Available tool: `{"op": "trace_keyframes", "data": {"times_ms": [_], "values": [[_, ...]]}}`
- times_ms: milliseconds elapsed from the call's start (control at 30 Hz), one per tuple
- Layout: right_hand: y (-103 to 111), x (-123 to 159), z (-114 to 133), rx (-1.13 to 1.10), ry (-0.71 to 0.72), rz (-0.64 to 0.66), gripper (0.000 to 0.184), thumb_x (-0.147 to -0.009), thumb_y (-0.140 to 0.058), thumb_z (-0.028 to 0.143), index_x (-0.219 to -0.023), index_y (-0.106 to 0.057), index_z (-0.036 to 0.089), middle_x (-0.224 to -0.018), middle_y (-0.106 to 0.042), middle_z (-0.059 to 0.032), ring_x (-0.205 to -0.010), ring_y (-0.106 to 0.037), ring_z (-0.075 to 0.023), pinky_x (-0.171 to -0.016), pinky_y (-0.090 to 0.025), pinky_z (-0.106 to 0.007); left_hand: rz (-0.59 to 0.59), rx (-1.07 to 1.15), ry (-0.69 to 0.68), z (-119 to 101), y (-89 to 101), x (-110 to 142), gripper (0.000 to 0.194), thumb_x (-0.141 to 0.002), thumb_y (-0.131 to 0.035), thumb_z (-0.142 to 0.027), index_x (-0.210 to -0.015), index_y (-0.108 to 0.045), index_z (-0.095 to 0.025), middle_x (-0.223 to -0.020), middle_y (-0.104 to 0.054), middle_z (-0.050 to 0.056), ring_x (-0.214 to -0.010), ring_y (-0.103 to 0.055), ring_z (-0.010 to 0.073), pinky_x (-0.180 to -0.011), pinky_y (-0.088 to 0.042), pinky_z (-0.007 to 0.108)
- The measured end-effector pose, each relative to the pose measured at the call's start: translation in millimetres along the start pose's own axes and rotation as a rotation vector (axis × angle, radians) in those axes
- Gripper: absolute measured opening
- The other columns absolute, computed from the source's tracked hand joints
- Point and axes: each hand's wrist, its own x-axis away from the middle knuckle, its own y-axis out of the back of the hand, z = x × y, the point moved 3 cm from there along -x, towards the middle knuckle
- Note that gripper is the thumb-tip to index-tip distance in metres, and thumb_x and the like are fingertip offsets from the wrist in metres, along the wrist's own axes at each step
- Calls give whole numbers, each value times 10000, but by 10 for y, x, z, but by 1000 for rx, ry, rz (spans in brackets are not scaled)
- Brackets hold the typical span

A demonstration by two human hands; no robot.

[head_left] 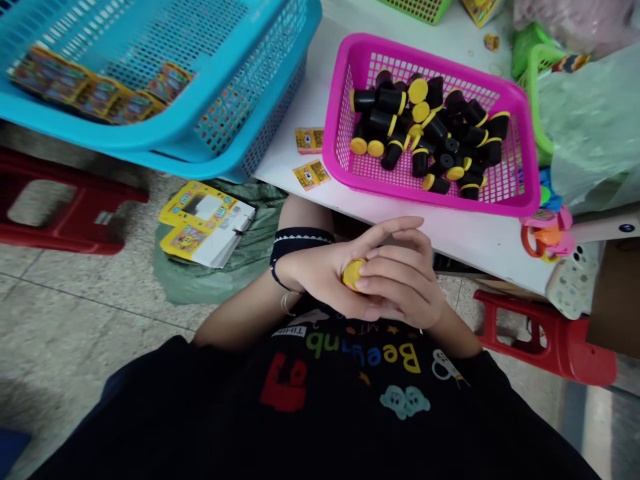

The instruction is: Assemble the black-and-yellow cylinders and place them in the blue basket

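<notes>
In front of my chest, just off the table edge, my two hands meet around a small round thing with a yellow lid (353, 275). My left hand (325, 277) wraps its side, thumb and fingers curled about it. The fingertips of my right hand (405, 283) press on the lid's edge. The body under the lid is hidden by my hands. Beyond them, a pink basket (430, 197) stands on the table, holding several black canisters (383, 122) with yellow caps, lying in a loose heap.
Stacked blue baskets (210, 143) at the left hold printed packets (105, 97). Two small stacks of printed labels (311, 174) lie beside the pink basket. Printed cards (205, 223) rest on a green bag. Red stools (545, 337) flank me; a white phone-like object (573, 283) is at the right edge.
</notes>
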Motion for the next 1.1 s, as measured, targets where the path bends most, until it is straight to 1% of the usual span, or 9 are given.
{"op": "trace_keyframes", "data": {"times_ms": [100, 200, 300, 400, 467, 600, 733, 933, 1100], "values": [[-31, 1, -26, 57, -34, 49, 273, -1020, -589, 405, -1261, -691, 487, -1262, -745, 53, -1139, -747, -243, -1138, -583, -576, 28, 35, 33, 7, 39, -16, 966, -765, -898, -325, -1605, -421, -338, -1244, -730, 42, -1011, -789, 215, -722, -675, 266], [-2, -93, -25, 147, -16, -83, 259, -1028, -582, 452, -1262, -686, 415, -1143, -775, 11, -1076, -757, -255, -1070, -606, -550, 34, -1, 73, -19, 91, -40, 1013, -717, -930, -298, -1576, -392, -318, -1219, -727, 56, -948, -782, 212, -715, -659, 279], [39, -196, -29, 158, 8, -263, 328, -1021, -620, 360, -1344, -629, 301, -1115, -794, -40, -1062, -750, -264, -990, -622, -510, -188, -171, 37, -58, 133, -10, 866, -738, -905, -212, -1435, -396, -286, -1075, -699, 19, -919, -745, 171, -759, -615, 253], [47, -241, -50, 124, -9, -269, 359, -1010, -661, 302, -1363, -621, 254, -1103, -794, -58, -1058, -734, -253, -933, -633, -470, -432, -300, 20, -95, 104, 112, 636, -851, -839, -205, -1301, -395, -274, -960, -649, -37, -794, -686, 108, -708, -551, 204], [61, -234, -59, 59, -15, -252, 325, -1006, -694, 298, -1325, -658, 244, -1061, -791, -58, -1050, -720, -244, -923, -637, -454, -480, -407, 44, -159, 62, 209, 570, -863, -867, -256, -1267, -464, -253, -966, -683, -31, -836, -705, 117, -750, -551, 207], [107, -181, -84, -156, 65, -273, 196, -946, -754, 159, -1099, -769, 280, -978, -758, -24, -1030, -691, -219, -948, -644, -436, -355, -815, 88, -499, 17, 389, 285, -909, -856, -285, -1097, -657, -203, -1027, -767, 1, -930, -737, 131, -860, -546, 212], [147, -135, -122, -272, 155, -274, 182, -931, -738, 100, -1024, -807, 242, -1032, -740, -47, -1047, -688, -215, -1003, -637, -448, -358, -1147, 84, -1077, 142, 579, 107, -1000, -744, -236, -1023, -650, -189, -1006, -759, -5, -843, -698, 99, -795, -528, 197], [170, 1, -195, -165, 127, -186, 250, -906, -711, 3, -1049, -765, 200, -1047, -757, -60, -1015, -685, -194, -950, -614, -409, -615, -1222, 203, -1927, 947, 722, 264, -899, -786, -222, -936, -527, -185, -907, -701, -10, -821, -694, 124, -724, -556, 228], [151, 172, -234, -101, 120, -50, 172, -1000, -644, 107, -1076, -733, 232, -1005, -774, -37, -971, -698, -176, -933, -597, -402, -907, -1338, 601, -2126, 1931, 638, 319, -842, -894, -179, -898, -580, -159, -729, -715, -91, -708, -647, 88, -889, -584, 300]]}}
